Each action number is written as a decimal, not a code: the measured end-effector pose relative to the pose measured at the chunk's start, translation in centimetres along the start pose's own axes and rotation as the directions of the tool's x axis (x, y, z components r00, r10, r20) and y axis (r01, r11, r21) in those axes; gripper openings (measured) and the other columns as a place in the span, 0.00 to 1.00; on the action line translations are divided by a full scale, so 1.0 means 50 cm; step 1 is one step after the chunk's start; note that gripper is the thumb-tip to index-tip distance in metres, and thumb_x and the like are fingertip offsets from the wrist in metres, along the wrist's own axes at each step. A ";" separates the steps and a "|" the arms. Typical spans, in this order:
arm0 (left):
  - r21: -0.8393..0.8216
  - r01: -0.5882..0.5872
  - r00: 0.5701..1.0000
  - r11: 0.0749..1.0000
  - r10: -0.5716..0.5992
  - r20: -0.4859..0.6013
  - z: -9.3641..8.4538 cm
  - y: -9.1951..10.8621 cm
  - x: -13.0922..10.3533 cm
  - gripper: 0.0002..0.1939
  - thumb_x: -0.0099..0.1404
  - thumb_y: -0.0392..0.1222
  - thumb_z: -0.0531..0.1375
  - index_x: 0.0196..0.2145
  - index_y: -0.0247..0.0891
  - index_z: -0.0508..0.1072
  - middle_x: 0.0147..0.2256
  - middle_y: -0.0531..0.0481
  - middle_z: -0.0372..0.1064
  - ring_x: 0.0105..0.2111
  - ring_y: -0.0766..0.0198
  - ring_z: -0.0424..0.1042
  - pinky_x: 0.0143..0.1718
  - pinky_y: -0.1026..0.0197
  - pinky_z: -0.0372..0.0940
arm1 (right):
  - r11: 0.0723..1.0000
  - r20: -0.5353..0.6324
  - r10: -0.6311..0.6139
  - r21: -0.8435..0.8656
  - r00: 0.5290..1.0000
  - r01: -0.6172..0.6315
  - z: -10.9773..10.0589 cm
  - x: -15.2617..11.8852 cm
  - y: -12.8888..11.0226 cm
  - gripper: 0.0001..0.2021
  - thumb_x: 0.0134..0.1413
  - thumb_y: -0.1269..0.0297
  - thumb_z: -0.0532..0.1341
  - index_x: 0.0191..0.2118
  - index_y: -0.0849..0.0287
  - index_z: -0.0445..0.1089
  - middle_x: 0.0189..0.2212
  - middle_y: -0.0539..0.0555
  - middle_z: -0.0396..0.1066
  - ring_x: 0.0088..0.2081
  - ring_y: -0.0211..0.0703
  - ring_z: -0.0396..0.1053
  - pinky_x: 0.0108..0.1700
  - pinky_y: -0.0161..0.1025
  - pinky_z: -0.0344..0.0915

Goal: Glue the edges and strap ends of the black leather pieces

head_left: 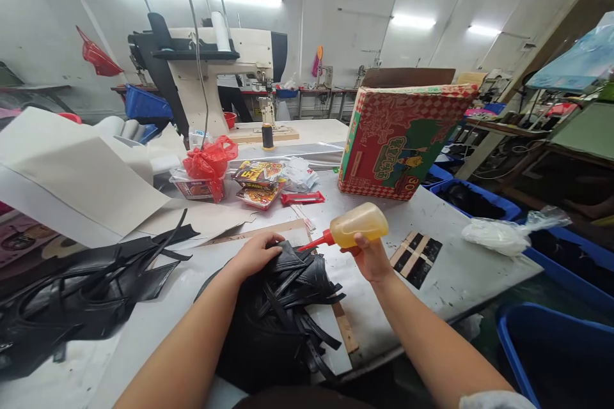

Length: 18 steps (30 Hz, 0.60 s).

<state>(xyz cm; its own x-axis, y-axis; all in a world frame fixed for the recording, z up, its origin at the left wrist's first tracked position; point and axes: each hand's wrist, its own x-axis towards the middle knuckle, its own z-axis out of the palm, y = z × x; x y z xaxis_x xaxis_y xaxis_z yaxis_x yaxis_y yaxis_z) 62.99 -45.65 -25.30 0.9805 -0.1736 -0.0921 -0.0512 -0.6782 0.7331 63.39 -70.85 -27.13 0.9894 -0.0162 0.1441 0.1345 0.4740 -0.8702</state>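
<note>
Right hand [371, 257] grips squeeze bottle [359, 223], nozzle [314, 243] at strapped black leather piece [263, 339]; left hand [253, 257] pinches its far edge. Strap ends [329, 335] loose; similar pieces [93, 300] lie left.

Quick tally for you guys: 1 squeeze bottle [359, 226], 2 heaps of black strappy pieces [275, 297], 1 big printed carton [391, 144], 1 red plastic bag [206, 158], 1 long red packet [302, 198] and at least 2 stacked food packs [259, 174]. There's also 1 small black spool [267, 137], 2 tall thread cones [220, 32] up on the nearest sewing machine [240, 48], and 4 lit tube lights [413, 21].
</note>
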 end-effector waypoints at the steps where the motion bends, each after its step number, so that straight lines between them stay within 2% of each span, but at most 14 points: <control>1: -0.058 0.001 1.000 0.998 -0.001 0.007 -0.001 -0.001 0.001 0.16 0.51 0.43 0.56 0.38 0.39 0.75 0.42 0.48 0.74 0.44 0.54 0.69 0.47 0.56 0.61 | 1.000 0.002 0.001 -0.021 1.000 -0.001 0.007 0.014 0.004 0.26 0.26 0.50 0.72 0.35 0.57 0.70 0.29 0.52 0.72 0.28 0.44 0.71 0.21 0.34 0.69; 8: -0.295 0.068 0.996 0.953 -0.048 0.072 -0.006 0.004 -0.001 0.17 0.49 0.44 0.57 0.36 0.36 0.74 0.37 0.48 0.73 0.39 0.56 0.69 0.43 0.56 0.62 | 0.995 -0.004 0.033 -0.092 0.999 -0.034 0.036 0.067 0.028 0.26 0.21 0.55 0.74 0.32 0.57 0.68 0.26 0.49 0.71 0.27 0.43 0.70 0.19 0.34 0.68; 18: -0.389 0.135 0.989 0.911 -0.098 0.113 -0.006 0.004 -0.001 0.18 0.46 0.46 0.58 0.35 0.36 0.72 0.33 0.50 0.71 0.35 0.59 0.69 0.39 0.58 0.61 | 0.994 0.013 0.023 -0.110 1.000 -0.021 0.036 0.078 0.036 0.27 0.22 0.54 0.74 0.34 0.56 0.66 0.28 0.49 0.71 0.30 0.45 0.70 0.20 0.36 0.69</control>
<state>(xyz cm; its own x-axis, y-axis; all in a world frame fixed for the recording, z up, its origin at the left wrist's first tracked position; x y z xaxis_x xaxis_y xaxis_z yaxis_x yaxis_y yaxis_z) 63.00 -45.54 -24.95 0.9531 -0.1855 -0.2391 0.1595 -0.3634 0.9179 67.38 -68.48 -27.28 0.9915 0.0062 0.1303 0.1185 0.3747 -0.9196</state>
